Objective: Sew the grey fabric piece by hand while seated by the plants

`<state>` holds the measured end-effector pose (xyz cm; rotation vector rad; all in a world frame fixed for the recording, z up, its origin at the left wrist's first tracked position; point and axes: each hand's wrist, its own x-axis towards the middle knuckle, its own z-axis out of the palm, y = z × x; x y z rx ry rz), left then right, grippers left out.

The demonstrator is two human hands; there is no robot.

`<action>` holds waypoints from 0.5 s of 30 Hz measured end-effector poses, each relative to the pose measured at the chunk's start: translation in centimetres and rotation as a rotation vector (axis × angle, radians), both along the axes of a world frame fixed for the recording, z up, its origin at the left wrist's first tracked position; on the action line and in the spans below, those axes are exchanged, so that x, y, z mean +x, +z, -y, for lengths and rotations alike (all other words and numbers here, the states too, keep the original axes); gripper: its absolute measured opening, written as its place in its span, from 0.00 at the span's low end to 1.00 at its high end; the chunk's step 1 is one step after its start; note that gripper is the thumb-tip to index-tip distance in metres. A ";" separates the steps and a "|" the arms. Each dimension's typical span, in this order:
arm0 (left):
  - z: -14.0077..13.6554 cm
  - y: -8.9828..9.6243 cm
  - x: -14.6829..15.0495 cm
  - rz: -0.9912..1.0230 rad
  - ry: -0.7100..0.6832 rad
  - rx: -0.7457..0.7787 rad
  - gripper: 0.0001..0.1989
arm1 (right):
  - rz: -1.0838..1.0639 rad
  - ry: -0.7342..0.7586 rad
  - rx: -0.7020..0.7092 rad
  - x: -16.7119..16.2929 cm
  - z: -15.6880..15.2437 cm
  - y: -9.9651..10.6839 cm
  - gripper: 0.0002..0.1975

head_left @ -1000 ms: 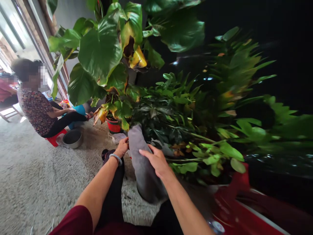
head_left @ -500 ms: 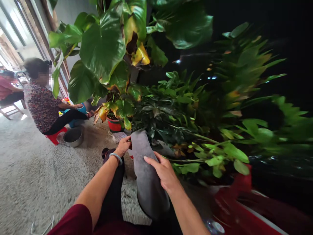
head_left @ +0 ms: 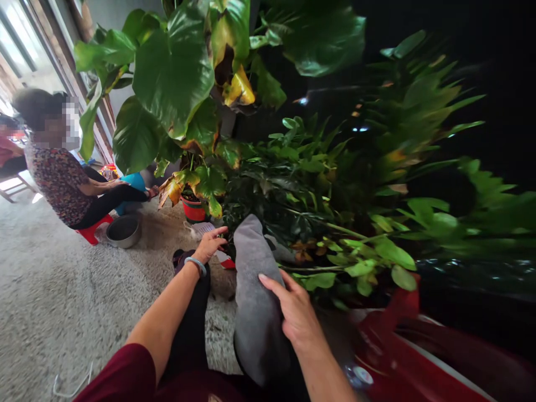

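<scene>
A long piece of grey, plush-looking cloth [head_left: 256,301] extends from my lap over the right leg, its narrow end pointing away. My right hand [head_left: 293,307] grips its right edge, thumb lying on top and the fingers partly hidden behind. Just left of the far end is my left hand [head_left: 210,245], fingers apart and stretched toward the cloth without touching it. A pale bracelet [head_left: 197,264] circles the left wrist.
Potted plants crowd ahead, one in a red pot [head_left: 193,209]. A seated person [head_left: 58,178] on a red stool [head_left: 94,228] is at left, beside a metal basin [head_left: 124,231]. A red bag-like object [head_left: 402,346] lies at lower right.
My left hand has let go of the cloth's left edge, its fingers now spread. The cloth's far end has shifted slightly right and looks narrower. My right hand keeps its hold.
</scene>
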<state>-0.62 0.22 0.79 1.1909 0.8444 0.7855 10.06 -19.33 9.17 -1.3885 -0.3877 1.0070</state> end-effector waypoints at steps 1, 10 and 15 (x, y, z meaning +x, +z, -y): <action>-0.1 -0.1 -0.1 -0.002 0.007 0.004 0.30 | -0.014 -0.018 -0.001 0.2 0.9 0.2 0.20; 0.4 -0.1 0.4 -0.033 -0.003 0.026 0.31 | -0.117 -0.341 0.253 2.7 -3.0 2.4 0.16; 0.0 -0.5 0.0 -0.030 -0.004 0.032 0.30 | -0.278 -0.147 0.001 0.1 -0.1 -0.8 0.16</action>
